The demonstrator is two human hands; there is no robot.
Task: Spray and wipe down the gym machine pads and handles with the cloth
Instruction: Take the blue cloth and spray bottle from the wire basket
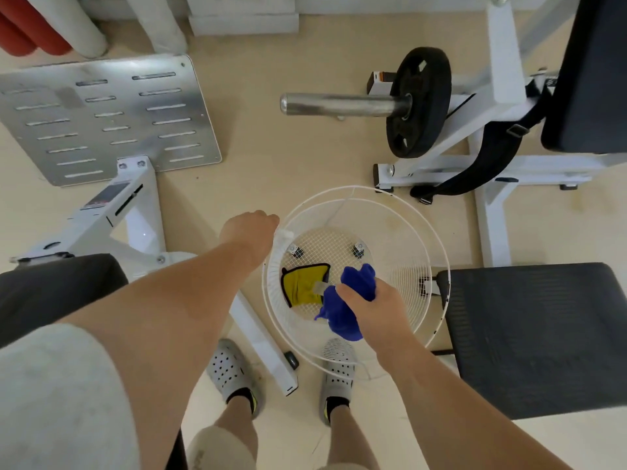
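Note:
My right hand (371,305) is shut on a crumpled blue cloth (342,317), held over the inside of a white wire basket (424,232) on the floor. A yellow cloth with a dark edge (302,283) lies on the basket's bottom, and a small clear piece, perhaps a spray nozzle (320,287), shows beside the blue cloth. My left hand (249,228) grips the basket's left rim where a white padded handle (281,244) runs. A black seat pad (536,337) lies to the right, another black pad (590,72) stands at the upper right.
A perforated metal footplate (108,117) on a white frame (135,225) lies at the left. A steel bar with a black weight plate (419,103) juts out ahead. A black strap (475,167) hangs from the white machine. My feet in grey clogs (234,371) stand below the basket.

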